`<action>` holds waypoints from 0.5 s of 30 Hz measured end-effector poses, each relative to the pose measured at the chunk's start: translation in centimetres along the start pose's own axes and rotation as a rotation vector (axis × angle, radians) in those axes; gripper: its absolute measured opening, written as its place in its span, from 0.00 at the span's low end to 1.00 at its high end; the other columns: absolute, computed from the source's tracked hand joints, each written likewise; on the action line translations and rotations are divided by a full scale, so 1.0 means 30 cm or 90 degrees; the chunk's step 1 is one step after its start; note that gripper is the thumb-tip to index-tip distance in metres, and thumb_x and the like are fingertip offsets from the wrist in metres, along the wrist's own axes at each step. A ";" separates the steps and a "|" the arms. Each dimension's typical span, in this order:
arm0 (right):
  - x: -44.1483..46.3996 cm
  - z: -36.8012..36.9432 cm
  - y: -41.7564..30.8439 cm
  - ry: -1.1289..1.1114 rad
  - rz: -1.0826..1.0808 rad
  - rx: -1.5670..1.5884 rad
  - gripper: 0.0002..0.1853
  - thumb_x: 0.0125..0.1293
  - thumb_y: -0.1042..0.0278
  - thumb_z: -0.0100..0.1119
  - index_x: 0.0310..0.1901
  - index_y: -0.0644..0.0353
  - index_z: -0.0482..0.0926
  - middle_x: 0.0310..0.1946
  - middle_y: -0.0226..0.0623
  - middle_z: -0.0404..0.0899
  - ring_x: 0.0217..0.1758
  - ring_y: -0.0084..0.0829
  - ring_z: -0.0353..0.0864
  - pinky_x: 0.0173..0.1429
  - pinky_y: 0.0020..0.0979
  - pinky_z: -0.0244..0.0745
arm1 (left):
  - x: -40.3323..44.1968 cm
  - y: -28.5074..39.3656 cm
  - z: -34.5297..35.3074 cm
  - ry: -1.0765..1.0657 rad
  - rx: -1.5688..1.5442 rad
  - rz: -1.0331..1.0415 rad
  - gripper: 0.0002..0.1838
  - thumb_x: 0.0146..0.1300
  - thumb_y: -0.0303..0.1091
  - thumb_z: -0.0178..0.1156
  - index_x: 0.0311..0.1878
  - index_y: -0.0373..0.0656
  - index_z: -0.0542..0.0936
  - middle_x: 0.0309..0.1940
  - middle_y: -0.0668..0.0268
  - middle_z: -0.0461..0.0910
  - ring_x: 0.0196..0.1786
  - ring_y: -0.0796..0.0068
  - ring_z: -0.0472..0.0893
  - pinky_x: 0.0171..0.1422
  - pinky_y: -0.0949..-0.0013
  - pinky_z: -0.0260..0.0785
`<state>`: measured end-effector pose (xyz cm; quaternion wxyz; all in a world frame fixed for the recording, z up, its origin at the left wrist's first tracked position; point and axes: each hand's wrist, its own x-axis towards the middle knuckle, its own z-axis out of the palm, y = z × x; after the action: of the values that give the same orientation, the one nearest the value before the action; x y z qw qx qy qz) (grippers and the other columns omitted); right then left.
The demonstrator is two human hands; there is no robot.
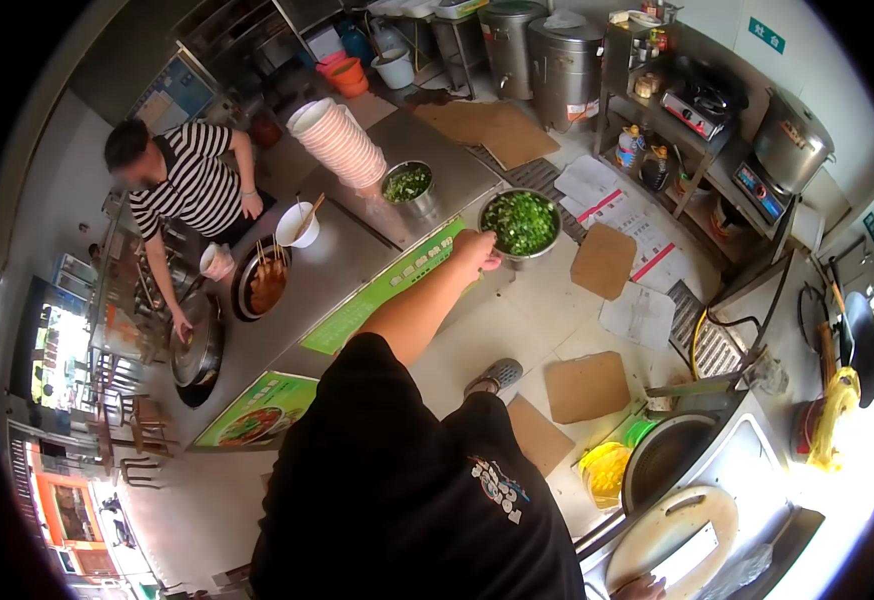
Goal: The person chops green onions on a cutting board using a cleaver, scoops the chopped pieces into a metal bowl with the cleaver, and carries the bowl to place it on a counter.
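Note:
My left hand [475, 252] reaches out and grips the near rim of a round metal bowl [524, 262], fingers closed on its edge. Chopped green onions [520, 221] fill the bowl, which is held up above the floor beside the counter. At the bottom edge of the view, my right hand [641, 588] is closed at the handle end of a cleaver [687, 557]; part of this hand is cut off by the frame. The cleaver's wide blade lies over a round cutting board [714, 507].
The steel counter [347, 240] carries a metal pot of chopped greens [409, 186], stacked bowls [337, 145], a white bowl [298, 225] and skewers [268, 283]. Behind it, a person in a striped top [197, 175] touches a pot lid [197, 345]. Cardboard pieces [587, 388] lie on the floor.

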<state>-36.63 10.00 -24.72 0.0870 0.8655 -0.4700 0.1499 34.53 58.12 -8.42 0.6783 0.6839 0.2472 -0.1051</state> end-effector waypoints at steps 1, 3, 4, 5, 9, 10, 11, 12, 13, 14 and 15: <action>-0.016 0.025 0.030 0.014 0.027 0.073 0.25 0.60 0.44 0.66 0.41 0.64 0.82 0.38 0.49 0.80 0.45 0.49 0.77 0.50 0.50 0.74 | 0.073 0.016 -0.017 0.012 -0.040 0.003 0.11 0.63 0.31 0.56 0.36 0.28 0.75 0.30 0.52 0.79 0.28 0.60 0.82 0.33 0.60 0.81; -0.011 0.038 -0.006 0.045 0.082 0.219 0.32 0.57 0.43 0.71 0.50 0.65 0.79 0.43 0.45 0.81 0.51 0.46 0.76 0.57 0.49 0.72 | 0.247 0.056 -0.041 0.019 -0.085 0.002 0.10 0.64 0.29 0.55 0.37 0.28 0.75 0.30 0.52 0.78 0.27 0.61 0.81 0.32 0.61 0.81; 0.009 0.013 -0.074 0.050 0.080 0.214 0.32 0.57 0.43 0.71 0.50 0.65 0.79 0.43 0.45 0.81 0.51 0.46 0.76 0.57 0.49 0.72 | 0.340 0.077 -0.048 0.033 -0.139 -0.002 0.09 0.64 0.28 0.55 0.38 0.28 0.74 0.31 0.52 0.78 0.27 0.63 0.80 0.30 0.62 0.79; 0.018 -0.026 -0.140 0.055 0.034 0.136 0.21 0.59 0.52 0.68 0.42 0.64 0.78 0.35 0.44 0.78 0.43 0.45 0.74 0.50 0.46 0.71 | 0.438 0.101 -0.055 0.046 -0.192 -0.007 0.08 0.63 0.27 0.54 0.39 0.29 0.74 0.32 0.53 0.78 0.27 0.64 0.79 0.28 0.62 0.78; 0.051 -0.176 -0.467 0.022 -0.010 0.053 0.12 0.63 0.63 0.62 0.38 0.64 0.77 0.33 0.45 0.76 0.39 0.44 0.74 0.45 0.43 0.70 | 0.901 0.187 -0.044 0.217 -0.380 -0.028 0.08 0.61 0.26 0.56 0.41 0.33 0.76 0.34 0.56 0.78 0.26 0.66 0.77 0.20 0.64 0.66; 0.051 -0.195 -0.519 0.001 -0.008 0.070 0.12 0.64 0.63 0.62 0.39 0.64 0.77 0.34 0.46 0.76 0.40 0.45 0.74 0.46 0.43 0.71 | 0.933 0.230 -0.039 0.268 -0.450 -0.023 0.08 0.61 0.28 0.56 0.42 0.36 0.76 0.34 0.56 0.78 0.24 0.65 0.77 0.21 0.64 0.66; 0.048 -0.206 -0.572 -0.020 -0.004 0.084 0.12 0.64 0.63 0.61 0.40 0.65 0.77 0.36 0.47 0.76 0.41 0.45 0.75 0.47 0.43 0.71 | 0.959 0.282 -0.048 0.271 -0.451 -0.030 0.08 0.61 0.28 0.56 0.42 0.36 0.76 0.34 0.56 0.78 0.24 0.65 0.77 0.21 0.64 0.66; 0.046 -0.216 -0.622 -0.038 -0.001 0.094 0.12 0.65 0.64 0.60 0.42 0.65 0.78 0.37 0.47 0.77 0.42 0.45 0.75 0.47 0.43 0.71 | 0.996 0.318 -0.060 0.321 -0.462 -0.046 0.09 0.62 0.30 0.55 0.44 0.37 0.77 0.34 0.56 0.78 0.25 0.64 0.77 0.23 0.62 0.68; 0.045 -0.226 -0.666 -0.060 0.002 0.103 0.12 0.66 0.64 0.60 0.43 0.66 0.78 0.38 0.48 0.77 0.43 0.45 0.75 0.48 0.43 0.72 | 1.027 0.346 -0.069 0.369 -0.469 -0.064 0.10 0.63 0.32 0.54 0.45 0.38 0.77 0.35 0.55 0.78 0.26 0.63 0.78 0.25 0.59 0.69; 0.044 -0.233 -0.708 -0.078 0.007 0.115 0.13 0.66 0.64 0.59 0.44 0.66 0.78 0.40 0.48 0.77 0.44 0.45 0.76 0.49 0.43 0.72 | 1.137 0.319 -0.113 0.297 -0.501 -0.072 0.14 0.65 0.35 0.51 0.49 0.41 0.78 0.40 0.56 0.80 0.35 0.61 0.80 0.34 0.57 0.73; 0.045 -0.237 -0.743 -0.097 0.010 0.123 0.13 0.67 0.65 0.58 0.45 0.67 0.78 0.41 0.49 0.77 0.45 0.45 0.76 0.50 0.43 0.72 | 1.232 0.283 -0.143 0.294 -0.495 -0.082 0.14 0.65 0.35 0.51 0.49 0.41 0.78 0.40 0.56 0.80 0.35 0.61 0.80 0.34 0.57 0.73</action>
<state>-18.50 23.11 -17.80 -0.0339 0.8749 -0.4656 0.1293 69.41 69.90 -18.43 0.8039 0.3675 0.4549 0.1084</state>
